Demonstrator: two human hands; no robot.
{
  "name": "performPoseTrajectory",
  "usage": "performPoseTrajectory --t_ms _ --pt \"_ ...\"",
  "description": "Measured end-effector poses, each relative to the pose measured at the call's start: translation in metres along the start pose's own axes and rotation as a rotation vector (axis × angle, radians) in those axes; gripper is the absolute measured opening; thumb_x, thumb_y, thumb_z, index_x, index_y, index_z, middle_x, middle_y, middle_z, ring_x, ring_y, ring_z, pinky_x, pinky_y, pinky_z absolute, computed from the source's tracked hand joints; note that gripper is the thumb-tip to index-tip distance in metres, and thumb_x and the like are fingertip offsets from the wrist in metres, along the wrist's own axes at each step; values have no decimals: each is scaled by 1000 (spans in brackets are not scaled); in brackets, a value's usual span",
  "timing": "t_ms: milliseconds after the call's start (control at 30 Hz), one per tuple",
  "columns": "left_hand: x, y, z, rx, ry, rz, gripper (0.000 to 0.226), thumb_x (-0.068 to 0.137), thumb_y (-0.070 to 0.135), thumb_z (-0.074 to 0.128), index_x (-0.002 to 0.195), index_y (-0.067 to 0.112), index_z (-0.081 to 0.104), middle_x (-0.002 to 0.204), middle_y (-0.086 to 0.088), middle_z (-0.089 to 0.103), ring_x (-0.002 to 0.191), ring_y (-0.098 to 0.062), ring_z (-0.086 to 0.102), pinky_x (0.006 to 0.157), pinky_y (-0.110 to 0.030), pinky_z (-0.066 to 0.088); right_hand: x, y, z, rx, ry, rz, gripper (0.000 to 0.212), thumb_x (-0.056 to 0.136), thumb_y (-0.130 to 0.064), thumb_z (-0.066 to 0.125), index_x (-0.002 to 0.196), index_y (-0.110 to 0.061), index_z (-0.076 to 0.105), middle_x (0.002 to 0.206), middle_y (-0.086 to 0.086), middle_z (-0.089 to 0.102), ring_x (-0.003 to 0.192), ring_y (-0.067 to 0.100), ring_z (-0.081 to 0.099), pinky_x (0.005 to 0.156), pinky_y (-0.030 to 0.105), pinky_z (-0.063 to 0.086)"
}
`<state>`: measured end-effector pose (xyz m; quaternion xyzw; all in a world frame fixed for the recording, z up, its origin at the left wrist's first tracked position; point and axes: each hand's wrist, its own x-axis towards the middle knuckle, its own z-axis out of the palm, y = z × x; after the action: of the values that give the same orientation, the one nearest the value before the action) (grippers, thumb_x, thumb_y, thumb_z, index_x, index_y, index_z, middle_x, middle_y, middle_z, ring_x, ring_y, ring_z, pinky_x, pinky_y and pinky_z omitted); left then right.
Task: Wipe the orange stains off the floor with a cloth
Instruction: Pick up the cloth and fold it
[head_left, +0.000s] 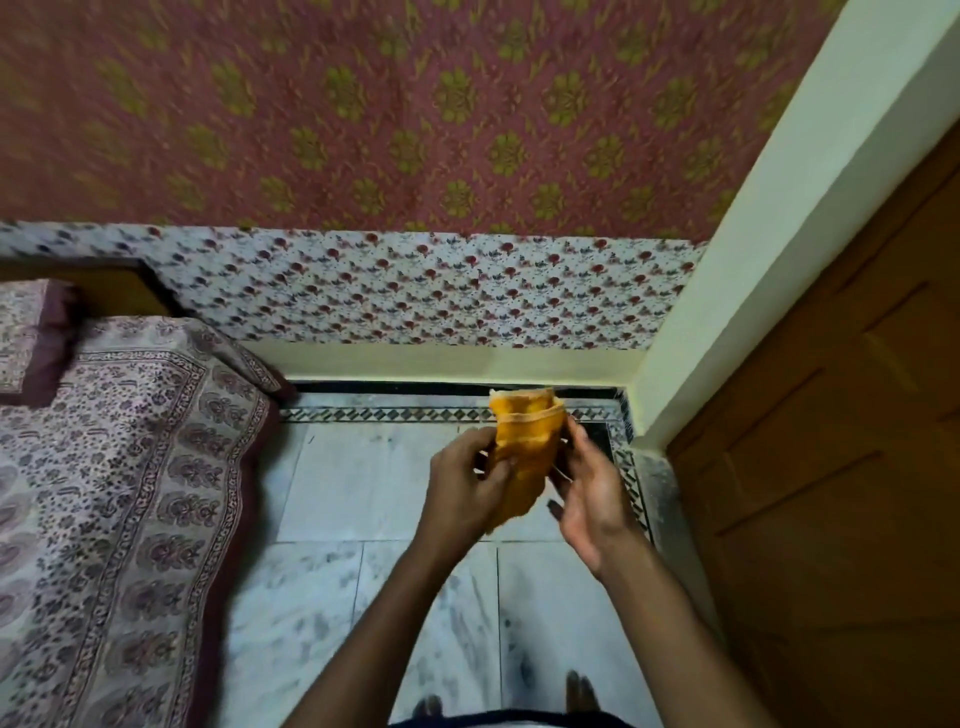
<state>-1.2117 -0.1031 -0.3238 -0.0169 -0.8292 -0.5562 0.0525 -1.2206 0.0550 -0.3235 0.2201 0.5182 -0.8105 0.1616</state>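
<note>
An orange cloth (524, 447) hangs folded in the air between both my hands, above the white marble floor (363, 483). My left hand (467, 480) grips its left edge with curled fingers. My right hand (587, 491) pinches the cloth's right side between thumb and fingers. No orange stain shows on the visible floor tiles. My feet stand at the bottom edge of the view.
A bed with a patterned purple cover (114, 493) fills the left side. A wooden door (841, 467) and a pale green wall corner (727, 291) stand to the right. Floral-papered wall (415, 291) lies ahead, above a patterned tile border (389, 414).
</note>
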Motion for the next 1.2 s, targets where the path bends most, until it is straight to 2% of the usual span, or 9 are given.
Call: performPoseTrajectory --t_ms 100,233,333,467,567,700,867,1000,1200 --pt "-8 7 -30 180 -56 281 28 88 13 60 108 21 76 101 5 67 86 -8 60 71 -25 50 -19 16 10 -156 59 -1 48 108 -49 45 156 -46 40 163 -4 44 149 33 40 116 53 30" --pt "-33 11 -29 421 -131 531 35 84 17 52 110 23 75 109 0 68 89 -25 66 61 -32 54 -52 26 25 316 -40 161 72 96 -68 46 143 -16 64 135 17 69 107 37 74 90 47 60" --pt "-62 9 -23 479 -187 686 31 84 17 62 111 23 75 108 1 68 89 -26 65 66 -33 49 -73 35 27 572 -23 121 86 97 -77 40 135 -5 68 135 24 68 114 41 72 89 58 61" --pt "-110 8 -27 63 18 411 24 92 21 75 115 19 74 124 8 66 117 -11 64 91 -31 54 -104 45 16 660 5 45 90 88 -80 46 130 -5 73 132 29 68 115 49 69 88 66 56" --pt "-140 14 -24 -117 283 19 21 93 19 78 110 29 71 120 9 63 116 -9 64 92 -31 56 -132 47 5 681 -8 -2 93 73 -78 63 142 -15 63 134 28 67 116 52 67 86 70 57" --pt "-161 38 -15 -594 132 -489 29 89 25 84 113 17 71 113 -9 73 103 -23 75 81 -42 66 -165 53 -24 684 -51 -12 88 86 -82 51 143 -16 61 137 28 65 121 53 64 93 77 50" --pt "-200 60 23 -541 108 -555 43 83 17 88 120 9 69 104 -18 75 99 -27 78 77 -41 66 -209 64 -75 720 -80 -5 86 90 -81 48 144 -15 61 138 28 64 131 53 57 109 72 43" --pt "-230 75 53 -453 95 -544 37 84 14 88 117 6 71 101 -15 77 94 -23 78 67 -29 63 -237 72 -111 731 -134 -32 80 89 -72 54 143 -14 63 140 27 64 125 52 63 100 75 45" --pt "-261 96 80 -426 0 -601 39 78 25 93 109 18 70 108 -9 76 100 -27 76 89 -50 64 -276 87 -143 722 -202 -104 91 65 -61 88 141 -16 66 146 25 60 130 51 60 103 69 50"
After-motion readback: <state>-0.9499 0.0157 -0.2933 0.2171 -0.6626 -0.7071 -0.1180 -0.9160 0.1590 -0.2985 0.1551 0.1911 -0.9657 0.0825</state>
